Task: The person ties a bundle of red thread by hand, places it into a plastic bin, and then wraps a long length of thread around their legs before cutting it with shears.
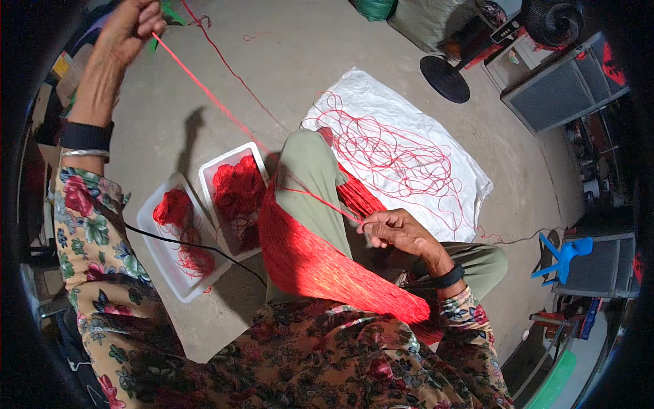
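My left hand (133, 27) is raised at the upper left, its fingers closed on red cord (208, 93). The cord slants down past my knee to my right hand (394, 230), which pinches it in front of my lap. A thick skein of red cord (320, 266) is looped around my bent knee and lies across my lap. Beyond my knee, loose red cord (388, 153) sprawls in tangled loops over a white sheet (357, 85). Part of the skein is hidden behind my leg.
Two white trays (158, 255) with red cord bundles stand on the floor to my left. A black cable (184, 242) crosses in front of them. At the far right are a fan base (445, 79), grey cabinets (552, 99) and a small blue stool (564, 259).
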